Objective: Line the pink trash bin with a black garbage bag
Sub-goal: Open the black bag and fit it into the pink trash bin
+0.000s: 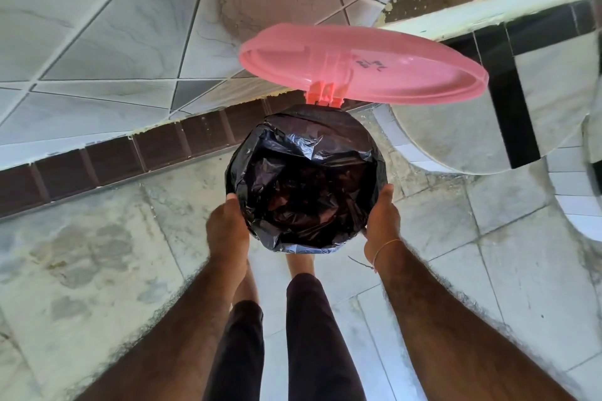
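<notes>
Black film, thin and crinkled, is covering the whole mouth of the pink trash bin: the garbage bag (306,179) is sitting folded over the rim all round, so the bin's own wall is not showing from above. Its pink lid (361,63) is standing open on its hinge at the far side. The left hand (228,231) and right hand (382,218) are flanking the bin's near edge, each pressing against the bag's turned-down cuff; whether the fingers are curling round the plastic or lying flat cannot be told, as they are hidden below the rim. In judgement, the bag is handling as a very light, limp, slippery sheet, liable to tear or slip back if pulled at one point. The sound place to take it is the folded cuff, at opposite sides together. The floor tiles (456,273) beneath are looking worn.
</notes>
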Demonstrator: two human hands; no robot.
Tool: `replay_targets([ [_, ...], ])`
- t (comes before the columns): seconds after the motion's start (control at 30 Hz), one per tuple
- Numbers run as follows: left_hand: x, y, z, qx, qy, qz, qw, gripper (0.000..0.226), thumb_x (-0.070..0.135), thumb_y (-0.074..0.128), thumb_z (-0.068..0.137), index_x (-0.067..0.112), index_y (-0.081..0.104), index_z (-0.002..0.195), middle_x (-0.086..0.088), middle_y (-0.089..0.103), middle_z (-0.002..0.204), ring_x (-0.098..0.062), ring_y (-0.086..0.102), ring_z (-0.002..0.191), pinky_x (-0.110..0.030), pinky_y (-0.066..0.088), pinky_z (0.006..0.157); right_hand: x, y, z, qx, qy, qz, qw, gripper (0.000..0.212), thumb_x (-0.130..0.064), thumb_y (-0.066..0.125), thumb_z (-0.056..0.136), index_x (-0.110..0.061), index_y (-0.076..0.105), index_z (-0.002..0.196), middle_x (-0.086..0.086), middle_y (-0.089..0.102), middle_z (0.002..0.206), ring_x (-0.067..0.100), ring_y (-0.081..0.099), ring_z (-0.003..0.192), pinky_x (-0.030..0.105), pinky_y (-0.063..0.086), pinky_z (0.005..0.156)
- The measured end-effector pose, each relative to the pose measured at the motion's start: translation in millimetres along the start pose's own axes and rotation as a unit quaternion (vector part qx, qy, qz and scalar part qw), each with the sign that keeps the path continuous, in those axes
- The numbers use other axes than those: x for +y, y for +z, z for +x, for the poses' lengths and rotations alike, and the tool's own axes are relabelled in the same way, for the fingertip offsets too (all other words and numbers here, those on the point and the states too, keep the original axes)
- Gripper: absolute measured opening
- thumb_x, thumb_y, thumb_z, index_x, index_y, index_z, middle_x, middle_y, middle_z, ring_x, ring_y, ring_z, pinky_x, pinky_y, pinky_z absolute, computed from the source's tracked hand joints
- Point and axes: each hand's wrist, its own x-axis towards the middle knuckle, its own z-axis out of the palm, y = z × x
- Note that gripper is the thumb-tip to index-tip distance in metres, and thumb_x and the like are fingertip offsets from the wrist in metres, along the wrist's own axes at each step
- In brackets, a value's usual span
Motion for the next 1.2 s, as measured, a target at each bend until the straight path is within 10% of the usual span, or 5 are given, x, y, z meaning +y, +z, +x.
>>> replay_targets([
  [0.2,39,3,9,0.045,0.316,0.162,0.934,0.039,0.030,0.047,0.097,0.009,0.056,0.129,-0.008,0.056,0.129,-0.020,0.049,0.120,-0.025,0.033,0.100,-31,1,2,0.068,-0.332,-0.139,0.930,0.034,-0.035,0.044,0.097,-0.005,0.060,0.102,0.014,0.061,0.107,0.031,0.051,0.107,0.024,0.031,0.083],
  [0.57,75,29,64,-0.058,0.286,0.246,0.924,0.050,0.055,0.036,0.091,0.016,0.061,0.110,-0.009,0.066,0.104,-0.032,0.061,0.103,-0.038,0.045,0.083,-83,15,50,-0.039,-0.204,-0.189,0.960,0.065,-0.058,0.026,0.094,-0.011,0.057,0.126,0.014,0.060,0.128,0.032,0.054,0.116,0.037,0.039,0.098],
  [0.9,64,38,29,-0.046,0.564,0.567,0.598,0.041,0.024,0.062,0.081,0.021,0.063,0.122,-0.011,0.034,0.152,-0.033,0.029,0.139,-0.052,0.029,0.106,-28,8,16,0.041,-0.468,-0.434,0.769,0.053,-0.022,0.063,0.079,-0.015,0.049,0.129,0.013,0.048,0.134,0.037,0.046,0.119,0.051,0.042,0.097],
  [1.07,91,48,41,-0.024,0.507,0.616,0.602,0.052,0.023,0.066,0.081,0.028,0.055,0.132,-0.009,0.004,0.162,-0.036,0.010,0.146,-0.057,0.022,0.113,-39,5,26,0.044,-0.468,-0.490,0.734,0.057,-0.009,0.057,0.078,-0.018,0.047,0.134,0.012,0.038,0.144,0.037,0.041,0.125,0.052,0.041,0.097],
  [1.2,101,53,42,-0.049,0.454,0.525,0.718,0.051,0.020,0.058,0.084,0.026,0.052,0.134,-0.007,0.014,0.159,-0.034,0.021,0.142,-0.056,0.023,0.113,-56,3,33,0.026,-0.441,-0.464,0.768,0.063,-0.009,0.053,0.081,-0.021,0.039,0.141,0.011,0.036,0.145,0.038,0.040,0.125,0.051,0.040,0.099],
])
